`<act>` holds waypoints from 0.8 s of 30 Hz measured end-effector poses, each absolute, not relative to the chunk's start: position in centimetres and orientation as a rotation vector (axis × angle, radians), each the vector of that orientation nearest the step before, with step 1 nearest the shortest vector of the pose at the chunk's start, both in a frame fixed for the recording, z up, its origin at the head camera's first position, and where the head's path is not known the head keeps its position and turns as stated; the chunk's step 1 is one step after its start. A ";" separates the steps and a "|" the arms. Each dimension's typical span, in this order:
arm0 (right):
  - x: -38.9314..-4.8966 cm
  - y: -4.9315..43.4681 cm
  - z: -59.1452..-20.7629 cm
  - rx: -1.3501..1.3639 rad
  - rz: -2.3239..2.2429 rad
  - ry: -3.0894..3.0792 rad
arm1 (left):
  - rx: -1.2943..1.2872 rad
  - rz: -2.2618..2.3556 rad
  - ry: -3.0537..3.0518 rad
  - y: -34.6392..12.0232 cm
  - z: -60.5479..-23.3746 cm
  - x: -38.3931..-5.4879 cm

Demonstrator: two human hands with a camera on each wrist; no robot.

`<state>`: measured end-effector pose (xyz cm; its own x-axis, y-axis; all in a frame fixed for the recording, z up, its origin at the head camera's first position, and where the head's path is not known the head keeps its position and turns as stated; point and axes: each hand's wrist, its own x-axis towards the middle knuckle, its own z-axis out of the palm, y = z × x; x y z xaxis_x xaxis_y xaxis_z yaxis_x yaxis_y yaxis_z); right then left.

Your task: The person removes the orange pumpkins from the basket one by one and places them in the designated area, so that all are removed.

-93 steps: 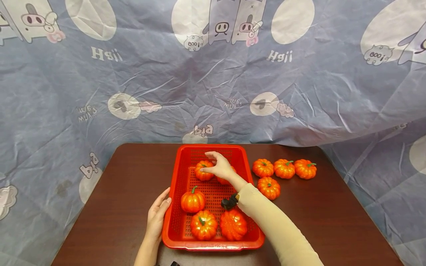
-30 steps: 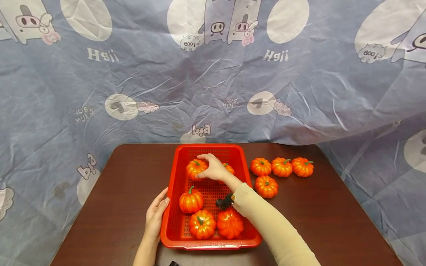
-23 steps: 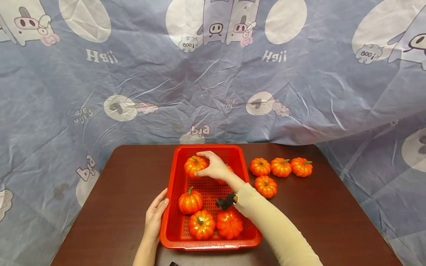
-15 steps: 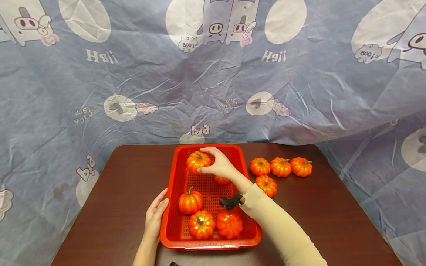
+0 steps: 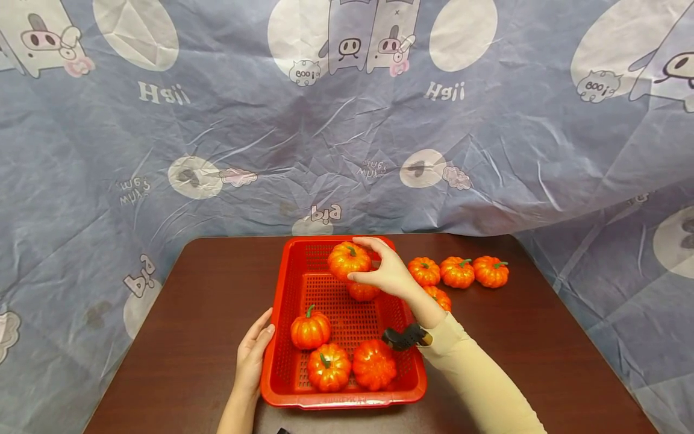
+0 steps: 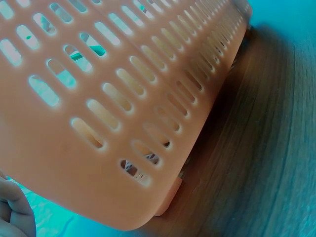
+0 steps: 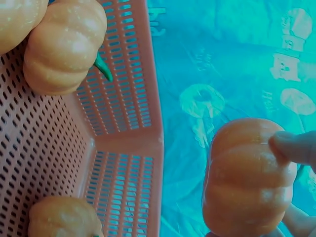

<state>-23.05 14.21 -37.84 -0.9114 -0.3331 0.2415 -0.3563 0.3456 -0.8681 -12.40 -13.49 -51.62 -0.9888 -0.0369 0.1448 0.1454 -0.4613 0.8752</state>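
Observation:
My right hand grips a small orange pumpkin with a green stem, held up over the far part of the red basket. In the right wrist view the thumb and fingers press the sides of this pumpkin. Below it, another pumpkin is partly hidden. My left hand rests along the outside of the basket's left wall, fingers relaxed. The left wrist view shows the slotted basket wall and a bit of the hand. Three more pumpkins, one of them this stemmed one, lie in the near part.
Several pumpkins stand on the dark wooden table right of the basket, three in a back row with one at its end. The nearer one is partly behind my right forearm. A printed cloth hangs behind the table.
My right hand has gripped the pumpkin at the basket's far end, lifted it and moved it rightward, over the other far pumpkin. The left hand stays at the basket's side.

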 end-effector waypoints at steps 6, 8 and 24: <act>-22.3 16.2 -37.8 0.625 1.618 -2.501 | -0.163 -2.596 -1.562 -13.4 -51.6 -12.4; -22.0 16.9 -37.8 0.608 1.626 -2.487 | -0.158 -2.595 -1.566 -13.4 -51.6 -12.4; -19.6 24.0 -39.1 0.372 1.644 -2.436 | -0.109 -2.571 -1.608 -13.4 -51.6 -12.4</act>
